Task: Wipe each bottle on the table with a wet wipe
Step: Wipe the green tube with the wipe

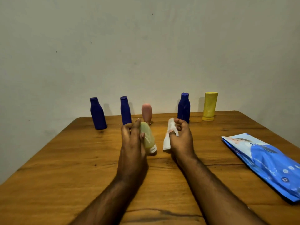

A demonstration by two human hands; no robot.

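Note:
My left hand [132, 138] grips a pale yellow-green bottle [148, 138], tilted with its white cap [153, 149] pointing down towards me, above the middle of the wooden table [65, 168]. My right hand [181, 137] holds a folded white wet wipe [168, 137] a little to the right of that bottle, apart from it. Along the far edge stand three dark blue bottles [97, 113] [125, 110] [184, 108], a pink bottle [146, 112] and a yellow bottle [209, 106].
A blue pack of wet wipes [266, 163] lies flat near the table's right edge. A plain wall [146, 46] rises right behind the row of bottles.

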